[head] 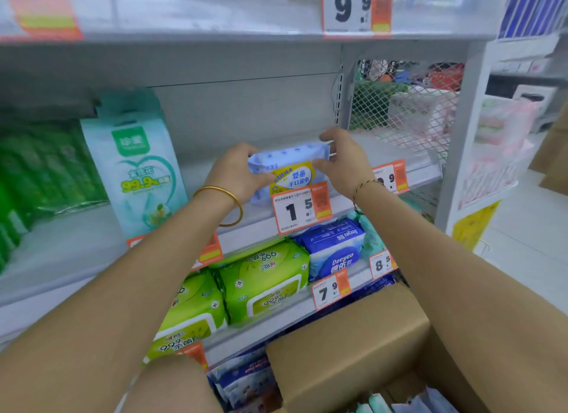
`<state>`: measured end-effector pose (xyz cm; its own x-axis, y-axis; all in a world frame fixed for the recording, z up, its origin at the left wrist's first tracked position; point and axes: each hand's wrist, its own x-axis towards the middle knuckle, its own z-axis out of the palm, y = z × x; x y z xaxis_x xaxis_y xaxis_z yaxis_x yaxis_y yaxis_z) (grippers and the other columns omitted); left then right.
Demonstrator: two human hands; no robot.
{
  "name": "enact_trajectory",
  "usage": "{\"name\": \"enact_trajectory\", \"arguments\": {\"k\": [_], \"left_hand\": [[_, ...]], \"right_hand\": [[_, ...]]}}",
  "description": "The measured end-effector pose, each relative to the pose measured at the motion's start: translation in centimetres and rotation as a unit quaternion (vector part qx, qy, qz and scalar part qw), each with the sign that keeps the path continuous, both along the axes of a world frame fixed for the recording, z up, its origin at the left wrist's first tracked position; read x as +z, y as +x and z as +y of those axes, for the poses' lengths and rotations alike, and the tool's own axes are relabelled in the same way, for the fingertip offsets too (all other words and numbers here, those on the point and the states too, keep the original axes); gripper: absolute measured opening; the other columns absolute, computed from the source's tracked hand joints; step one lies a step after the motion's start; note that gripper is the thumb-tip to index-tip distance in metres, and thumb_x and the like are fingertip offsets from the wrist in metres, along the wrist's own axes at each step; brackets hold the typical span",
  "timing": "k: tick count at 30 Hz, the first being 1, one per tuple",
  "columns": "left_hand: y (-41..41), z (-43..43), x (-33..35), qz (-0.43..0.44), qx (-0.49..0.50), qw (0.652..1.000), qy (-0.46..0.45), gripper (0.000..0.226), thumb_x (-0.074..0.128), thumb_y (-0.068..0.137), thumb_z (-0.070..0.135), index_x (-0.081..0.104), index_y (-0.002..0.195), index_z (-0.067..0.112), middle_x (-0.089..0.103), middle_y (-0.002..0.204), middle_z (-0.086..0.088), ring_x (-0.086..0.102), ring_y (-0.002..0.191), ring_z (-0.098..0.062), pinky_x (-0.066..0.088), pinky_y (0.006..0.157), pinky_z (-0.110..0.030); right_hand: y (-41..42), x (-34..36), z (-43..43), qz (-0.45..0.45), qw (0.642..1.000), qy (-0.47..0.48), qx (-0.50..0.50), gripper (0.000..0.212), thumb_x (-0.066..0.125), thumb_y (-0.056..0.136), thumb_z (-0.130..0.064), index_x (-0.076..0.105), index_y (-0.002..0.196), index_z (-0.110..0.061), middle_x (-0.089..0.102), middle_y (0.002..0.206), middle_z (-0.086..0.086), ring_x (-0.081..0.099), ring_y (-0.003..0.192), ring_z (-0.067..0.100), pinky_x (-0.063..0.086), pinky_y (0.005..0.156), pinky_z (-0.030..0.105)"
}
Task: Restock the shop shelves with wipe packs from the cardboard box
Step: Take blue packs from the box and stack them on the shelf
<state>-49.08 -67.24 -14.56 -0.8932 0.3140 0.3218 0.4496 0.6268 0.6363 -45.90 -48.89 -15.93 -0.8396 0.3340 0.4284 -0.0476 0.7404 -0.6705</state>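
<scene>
While fingers of the left hand (236,173) and right hand (341,157) pinch a blue wipe pack (289,162), the price tag (299,211) reads 1.5.

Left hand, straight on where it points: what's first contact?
The left hand grips the pale blue wipe pack, so that comes first; behind it the way looks free to the grey back panel, though depth is unclear.

The light-blue wipe pack (289,169), soft, with a yellow-and-white label facing out, sits just above frame centre. It is tilted, its right end higher, low over the grey middle shelf (381,149). The left hand (236,173) and right hand (341,157) grip its ends. At 5 o'clock the brown cardboard box (353,345) stands open, pale pack edges (415,405) showing inside.
</scene>
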Motion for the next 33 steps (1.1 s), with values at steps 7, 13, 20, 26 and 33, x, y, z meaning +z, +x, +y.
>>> {"name": "enact_trajectory", "arguments": {"k": [7,13,20,26,33], "left_hand": [[1.4,0.1,0.0,-0.004,0.007,0.999,-0.035,0.057,0.069,0.081,0.024,0.045,0.130,0.011,0.054,0.128,-0.012,0.054,0.106,-0.027,0.040,0.083,-0.029],[5.1,-0.4,-1.2,0.191,0.062,0.978,-0.054,0.065,0.068,0.080,0.024,0.040,0.137,0.011,0.043,0.134,-0.016,0.041,0.122,-0.035,0.033,0.102,-0.041],[13.1,1.6,-9.2,0.313,-0.064,0.947,-0.036,0.046,0.058,0.075,0.021,0.053,0.119,0.011,0.053,0.126,-0.013,0.043,0.107,-0.026,0.035,0.094,-0.034],[16.7,4.3,-18.8,0.040,-0.287,0.920,-0.265,0.054,0.065,0.081,0.017,0.044,0.131,0.015,0.033,0.146,-0.011,0.047,0.124,-0.033,0.046,0.097,-0.042],[15.8,4.5,-22.6,-0.039,-0.381,0.841,-0.383,0.042,0.055,0.090,0.021,0.039,0.128,0.012,0.020,0.148,-0.010,0.050,0.115,-0.033,0.048,0.089,-0.044]], "right_hand": [[1.3,-0.4,0.0,-0.003,1.000,-0.022,0.003,0.057,0.059,0.089,-0.007,0.034,0.140,-0.009,0.047,0.137,0.015,0.052,0.119,0.030,0.042,0.101,0.037],[5.4,-1.7,0.4,0.057,0.998,-0.033,-0.012,0.056,0.054,0.090,-0.003,0.032,0.141,-0.013,0.044,0.136,0.009,0.053,0.111,0.019,0.040,0.091,0.026],[14.8,-13.4,0.2,0.094,0.991,-0.073,-0.058,0.040,0.051,0.087,0.002,0.049,0.124,-0.012,0.051,0.113,-0.002,0.055,0.093,0.012,0.044,0.084,0.026],[19.4,-28.7,0.8,-0.319,0.946,-0.045,-0.029,0.041,0.052,0.087,-0.005,0.049,0.127,-0.010,0.052,0.123,0.010,0.054,0.109,0.023,0.039,0.087,0.024],[22.2,-38.0,1.4,-0.584,0.810,0.049,0.021,0.062,0.044,0.091,-0.006,0.025,0.144,-0.029,0.029,0.142,0.016,0.047,0.116,0.038,0.045,0.096,0.045]]}}
